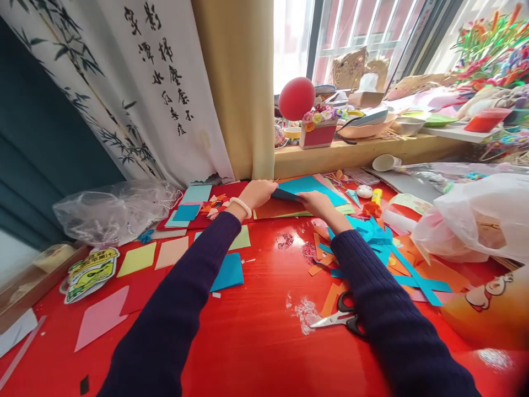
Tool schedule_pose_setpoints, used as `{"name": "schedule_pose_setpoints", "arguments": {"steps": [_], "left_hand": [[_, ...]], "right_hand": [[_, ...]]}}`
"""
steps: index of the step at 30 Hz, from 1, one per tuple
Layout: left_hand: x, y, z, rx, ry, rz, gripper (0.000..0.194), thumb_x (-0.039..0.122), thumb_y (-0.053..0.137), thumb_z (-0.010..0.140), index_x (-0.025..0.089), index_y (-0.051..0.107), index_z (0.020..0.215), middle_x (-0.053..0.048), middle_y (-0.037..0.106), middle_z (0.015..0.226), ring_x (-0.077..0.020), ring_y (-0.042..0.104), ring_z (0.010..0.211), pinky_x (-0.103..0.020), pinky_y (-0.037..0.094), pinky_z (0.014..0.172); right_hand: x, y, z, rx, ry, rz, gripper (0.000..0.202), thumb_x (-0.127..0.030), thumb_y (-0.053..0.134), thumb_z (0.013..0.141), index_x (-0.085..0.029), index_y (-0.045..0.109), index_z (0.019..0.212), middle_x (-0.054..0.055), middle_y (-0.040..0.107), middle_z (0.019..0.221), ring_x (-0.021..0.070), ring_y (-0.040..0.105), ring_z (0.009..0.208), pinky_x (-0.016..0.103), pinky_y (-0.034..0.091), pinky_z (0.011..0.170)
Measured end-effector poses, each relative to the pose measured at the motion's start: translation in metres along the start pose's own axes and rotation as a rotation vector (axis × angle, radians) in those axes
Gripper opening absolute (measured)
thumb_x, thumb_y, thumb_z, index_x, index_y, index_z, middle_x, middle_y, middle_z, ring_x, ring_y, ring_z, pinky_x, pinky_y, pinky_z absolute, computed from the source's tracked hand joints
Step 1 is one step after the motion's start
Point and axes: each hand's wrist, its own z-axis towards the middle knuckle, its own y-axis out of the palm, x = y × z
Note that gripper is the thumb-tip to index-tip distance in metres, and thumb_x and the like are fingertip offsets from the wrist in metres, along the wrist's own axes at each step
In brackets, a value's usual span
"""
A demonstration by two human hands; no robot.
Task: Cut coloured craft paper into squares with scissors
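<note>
Both arms reach to the back of the red table. My left hand, with a pearl bracelet at the wrist, is closed on the left end of a dark sheet of paper. Pinching the right end of that same sheet is my right hand. The dark sheet is held over a stack of coloured papers, whose top blue sheet shows behind it. Left of my left hand lie orange paper pieces on red paper.
Black-handled scissors lie beside the right forearm, near blue paper strips and orange scraps. A blue square is near the left forearm. Plastic bags stand at left and right. A glue stick is at the back right.
</note>
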Motion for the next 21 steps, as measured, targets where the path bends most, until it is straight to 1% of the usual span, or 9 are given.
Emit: {"name": "schedule_pose_setpoints", "arguments": {"steps": [2,3,5,7,10,12,13,17,21], "left_hand": [[0.001,0.000,-0.005,0.088,0.014,-0.013,0.037,0.017,0.026,0.098,0.015,0.045,0.130,-0.015,0.050,0.133,-0.0223,0.045,0.127,-0.037,0.039,0.101],[0.001,0.002,-0.008,0.094,0.028,-0.027,0.037,0.020,0.026,0.098,0.014,0.044,0.130,-0.016,0.046,0.136,-0.0231,0.041,0.130,-0.038,0.036,0.104],[0.002,0.012,-0.014,0.024,0.064,-0.059,0.036,0.028,0.036,0.096,0.011,0.046,0.127,-0.018,0.045,0.136,-0.0257,0.037,0.132,-0.039,0.034,0.106],[0.000,0.023,-0.017,-0.118,0.090,-0.079,0.042,0.035,0.054,0.088,0.010,0.050,0.121,-0.019,0.050,0.132,-0.0279,0.041,0.129,-0.036,0.037,0.103],[-0.009,0.035,-0.014,-0.312,0.093,-0.107,0.039,0.038,0.068,0.077,0.013,0.061,0.105,-0.013,0.066,0.109,-0.0233,0.060,0.103,-0.026,0.046,0.084],[-0.017,0.038,-0.009,-0.416,0.083,-0.131,0.026,0.034,0.064,0.079,0.016,0.065,0.097,-0.006,0.071,0.093,-0.0161,0.065,0.081,-0.020,0.046,0.070],[-0.021,0.038,-0.006,-0.445,0.077,-0.139,0.021,0.031,0.060,0.081,0.017,0.066,0.097,-0.004,0.072,0.090,-0.0137,0.065,0.077,-0.018,0.045,0.067],[-0.030,0.036,0.004,-0.423,0.045,-0.130,0.025,0.021,0.047,0.087,0.020,0.065,0.104,-0.003,0.072,0.098,-0.0125,0.064,0.084,-0.018,0.043,0.071],[-0.024,0.032,0.004,-0.325,-0.008,-0.062,0.034,0.017,0.037,0.090,0.016,0.061,0.114,-0.012,0.069,0.101,-0.0194,0.064,0.086,-0.027,0.043,0.073]], "right_hand": [[0.010,0.008,0.009,0.098,0.062,-0.006,0.032,-0.032,0.044,0.096,-0.020,0.058,0.123,0.011,0.064,0.113,0.0217,0.061,0.100,0.038,0.048,0.085],[0.014,0.008,0.012,0.151,0.085,0.002,0.034,-0.030,0.039,0.097,-0.021,0.057,0.125,0.012,0.065,0.112,0.0236,0.062,0.101,0.037,0.047,0.085],[0.020,0.006,0.015,0.241,0.121,0.015,0.040,-0.027,0.032,0.097,-0.023,0.057,0.129,0.014,0.067,0.113,0.0267,0.062,0.103,0.036,0.044,0.084],[0.023,0.003,0.015,0.305,0.142,0.031,0.043,-0.026,0.030,0.097,-0.022,0.057,0.130,0.013,0.067,0.114,0.0276,0.062,0.103,0.035,0.043,0.082],[0.022,0.000,0.013,0.346,0.139,0.056,0.044,-0.026,0.031,0.095,-0.022,0.061,0.126,0.011,0.069,0.111,0.0273,0.064,0.099,0.033,0.043,0.080],[0.021,0.000,0.013,0.353,0.121,0.074,0.043,-0.026,0.034,0.093,-0.022,0.064,0.124,0.010,0.070,0.110,0.0267,0.064,0.097,0.032,0.043,0.078],[0.021,0.000,0.014,0.356,0.112,0.082,0.042,-0.027,0.035,0.093,-0.022,0.064,0.123,0.010,0.071,0.109,0.0265,0.064,0.097,0.031,0.043,0.077],[0.024,0.001,0.017,0.366,0.096,0.110,0.041,-0.028,0.037,0.092,-0.021,0.067,0.120,0.009,0.071,0.108,0.0263,0.065,0.095,0.030,0.043,0.076],[0.024,-0.001,0.017,0.368,0.089,0.133,0.040,-0.027,0.038,0.092,-0.021,0.067,0.119,0.009,0.071,0.109,0.0263,0.065,0.095,0.030,0.043,0.076]]}}
